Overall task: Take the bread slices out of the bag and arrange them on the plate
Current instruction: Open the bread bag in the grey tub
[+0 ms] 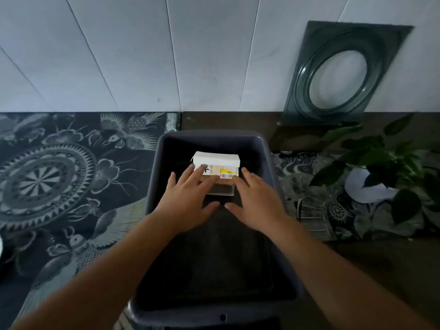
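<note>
A bread package (215, 163) with a white top, a label and a yellow price sticker lies in the far half of a dark grey plastic tub (266, 148). My left hand (188, 198) rests with spread fingers on the package's near left side. My right hand (254, 198) lies flat at its near right side, fingertips touching the sticker edge. Neither hand has closed around the package. A clear part of the wrapper shows between the hands. A square green-tinted glass plate (342, 75) leans upright against the white wall at the back right.
The tub stands on a dark counter. A patterned dark cloth (59, 175) covers the left side. A leafy potted plant (381, 163) in a white pot stands to the right of the tub, below the leaning plate.
</note>
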Tool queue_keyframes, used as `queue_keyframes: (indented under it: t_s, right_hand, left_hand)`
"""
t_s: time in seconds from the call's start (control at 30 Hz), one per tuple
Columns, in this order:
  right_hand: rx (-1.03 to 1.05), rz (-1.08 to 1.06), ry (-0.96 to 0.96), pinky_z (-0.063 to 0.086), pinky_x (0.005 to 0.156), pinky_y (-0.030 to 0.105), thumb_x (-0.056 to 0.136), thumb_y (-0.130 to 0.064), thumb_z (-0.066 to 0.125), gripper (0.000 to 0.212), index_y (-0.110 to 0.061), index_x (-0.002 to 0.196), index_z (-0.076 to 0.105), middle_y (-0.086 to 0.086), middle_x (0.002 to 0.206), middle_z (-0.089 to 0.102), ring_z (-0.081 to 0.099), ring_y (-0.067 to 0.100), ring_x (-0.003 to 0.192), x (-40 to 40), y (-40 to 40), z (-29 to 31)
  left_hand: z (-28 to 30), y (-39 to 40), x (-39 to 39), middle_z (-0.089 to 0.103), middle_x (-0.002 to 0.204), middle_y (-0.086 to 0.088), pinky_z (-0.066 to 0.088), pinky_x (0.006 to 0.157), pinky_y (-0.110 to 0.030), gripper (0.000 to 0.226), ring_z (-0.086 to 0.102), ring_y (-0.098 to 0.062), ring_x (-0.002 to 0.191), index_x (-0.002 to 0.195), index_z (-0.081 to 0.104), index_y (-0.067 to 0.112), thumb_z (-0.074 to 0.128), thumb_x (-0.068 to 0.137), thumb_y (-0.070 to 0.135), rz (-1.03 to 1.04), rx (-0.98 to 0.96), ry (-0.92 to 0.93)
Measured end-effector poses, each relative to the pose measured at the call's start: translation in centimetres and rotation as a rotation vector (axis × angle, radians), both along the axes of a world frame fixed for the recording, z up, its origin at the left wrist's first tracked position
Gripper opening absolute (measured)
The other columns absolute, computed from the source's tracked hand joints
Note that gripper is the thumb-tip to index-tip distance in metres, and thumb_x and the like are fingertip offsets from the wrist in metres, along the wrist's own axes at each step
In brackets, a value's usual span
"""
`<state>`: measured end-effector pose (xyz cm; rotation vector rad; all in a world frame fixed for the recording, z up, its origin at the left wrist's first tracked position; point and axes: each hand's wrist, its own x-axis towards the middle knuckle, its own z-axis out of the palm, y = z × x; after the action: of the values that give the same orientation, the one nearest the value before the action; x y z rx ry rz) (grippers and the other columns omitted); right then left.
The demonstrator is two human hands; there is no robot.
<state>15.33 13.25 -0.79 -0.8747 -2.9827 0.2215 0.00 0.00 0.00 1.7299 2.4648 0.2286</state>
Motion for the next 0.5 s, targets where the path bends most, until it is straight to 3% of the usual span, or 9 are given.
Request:
queue_keyframes:
  t_s: [0.07,0.13,0.3,0.4,0.5]
  right_hand:
    - [-0.008,-0.023,0.106,0.050,0.093,0.046,0.085,-0.048,0.064,0.062,-0.018,0.136,0.048,0.008,0.143,0.050,0.052,0.030,0.125,-2.2,2.8,-0.2]
    - [0.007,-0.042,0.146,0.053,0.084,0.044,0.086,-0.040,0.067,0.049,-0.017,0.127,0.057,0.005,0.128,0.061,0.059,0.028,0.112,-4.2,5.5,0.1]
    - [0.092,0.123,0.052,0.052,0.070,0.038,0.086,-0.036,0.067,0.033,-0.021,0.115,0.064,0.001,0.110,0.067,0.062,0.023,0.096,-8.2,9.5,-1.5]
    - [0.184,0.258,-0.008,0.046,0.058,0.032,0.087,-0.033,0.064,0.019,-0.022,0.102,0.067,0.001,0.093,0.069,0.062,0.020,0.081,-9.4,10.8,-2.8]
    - [0.230,0.289,-0.026,0.051,0.055,0.036,0.087,-0.032,0.064,0.016,-0.021,0.098,0.068,0.000,0.086,0.068,0.062,0.020,0.076,-10.0,11.7,-3.6]
  left_hand:
    - [-0.1,2.3,-1.9,0.044,0.151,-0.008,0.024,0.109,-0.066,0.059,0.032,-0.031,0.143,0.140,0.046,0.029,0.058,0.085,0.046,-0.071,0.105,0.053]
    - [-0.2,4.8,-4.0,0.055,0.142,-0.007,0.029,0.107,-0.063,0.049,0.041,-0.030,0.138,0.133,0.056,0.024,0.065,0.086,0.033,-0.095,0.134,0.101]
    - [-2.7,9.7,-8.2,0.055,0.141,-0.001,0.032,0.109,-0.051,0.048,0.044,-0.026,0.133,0.137,0.051,0.029,0.063,0.090,0.031,-0.096,-0.064,0.139]
    - [-4.2,11.1,-9.5,0.058,0.134,0.000,0.042,0.097,-0.044,0.043,0.050,-0.026,0.123,0.134,0.052,0.033,0.060,0.092,0.033,-0.114,-0.129,0.164]
    - [-4.9,12.1,-10.3,0.065,0.120,-0.003,0.046,0.086,-0.042,0.033,0.057,-0.027,0.111,0.123,0.062,0.028,0.061,0.090,0.025,-0.091,-0.071,0.146]
